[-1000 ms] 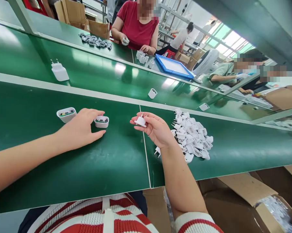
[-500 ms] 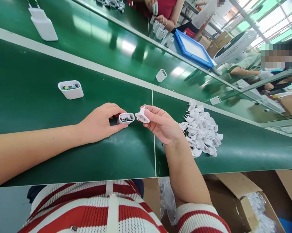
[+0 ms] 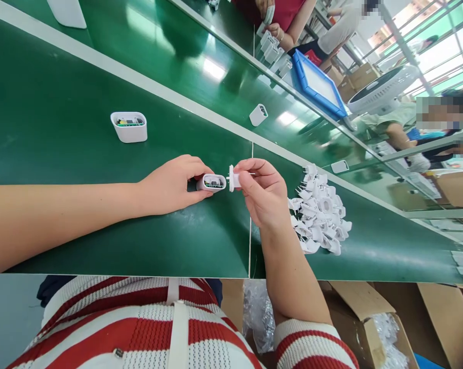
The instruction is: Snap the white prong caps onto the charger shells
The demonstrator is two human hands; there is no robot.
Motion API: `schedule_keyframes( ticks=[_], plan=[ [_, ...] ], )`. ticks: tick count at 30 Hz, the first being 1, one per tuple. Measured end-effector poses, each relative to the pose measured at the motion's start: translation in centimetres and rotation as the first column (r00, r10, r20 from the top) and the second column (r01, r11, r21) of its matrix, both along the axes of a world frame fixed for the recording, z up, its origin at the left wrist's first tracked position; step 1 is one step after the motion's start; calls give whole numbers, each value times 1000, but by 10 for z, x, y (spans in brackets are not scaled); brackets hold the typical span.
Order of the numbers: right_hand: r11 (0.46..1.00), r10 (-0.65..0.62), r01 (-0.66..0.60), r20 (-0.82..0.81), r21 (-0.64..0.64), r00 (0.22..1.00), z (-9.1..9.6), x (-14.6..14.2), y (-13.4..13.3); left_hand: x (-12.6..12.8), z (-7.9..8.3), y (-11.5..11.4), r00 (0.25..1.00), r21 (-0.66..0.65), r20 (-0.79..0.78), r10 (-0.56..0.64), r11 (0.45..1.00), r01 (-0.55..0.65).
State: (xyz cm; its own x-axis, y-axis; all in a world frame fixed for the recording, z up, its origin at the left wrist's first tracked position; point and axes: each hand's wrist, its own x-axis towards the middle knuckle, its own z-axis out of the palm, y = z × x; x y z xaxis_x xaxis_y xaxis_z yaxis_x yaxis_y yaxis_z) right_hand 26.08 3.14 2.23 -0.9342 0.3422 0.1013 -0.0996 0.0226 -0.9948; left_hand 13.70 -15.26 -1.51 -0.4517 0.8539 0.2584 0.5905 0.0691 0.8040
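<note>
- The left hand [image 3: 173, 185] gripped a white housing [image 3: 201, 185] at the green table [image 3: 177, 246], circuit parts [image 3: 214, 183] inside.
- A second housing [image 3: 133, 135] with circuit parts stood on the table.
- A cardboard box [image 3: 373, 343] held clear plastic [image 3: 387, 330].
- The right hand [image 3: 265, 192] pinched a plug cap [image 3: 232, 179] just beside the white housing's mouth.
- Its base faced that mouth, prongs rightward; the mouth's long axis ran left to right.

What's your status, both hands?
Left hand gripping open charger housing. Right hand pinching white plug cap, close to housing's open end. No obstruction visible.
</note>
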Motion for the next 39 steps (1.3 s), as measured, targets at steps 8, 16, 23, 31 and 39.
schedule_keyframes(
  ticks=[8,16,23,31,39],
  plan=[
    [999,-37,36,51,12,998,-1,0,4,-1,-1,1,1000,-2,6,-8,1000,8],
    [924,-137,159,-87,347,987,-3,-1,-9,-1,-3,0,999,4,-32,-9,1000,9],
    [586,-18,136,-155,799,988,0,1,-20,-2,-3,2,999,-2,-20,-31,1000,31],
    [418,104,178,-242,891,965,6,2,-20,-3,-4,4,1000,-14,-8,-17,1000,17],
    [419,82,150,-202,896,976,5,1,-17,-4,-6,4,1000,-8,-19,-24,1000,24]
  ],
)
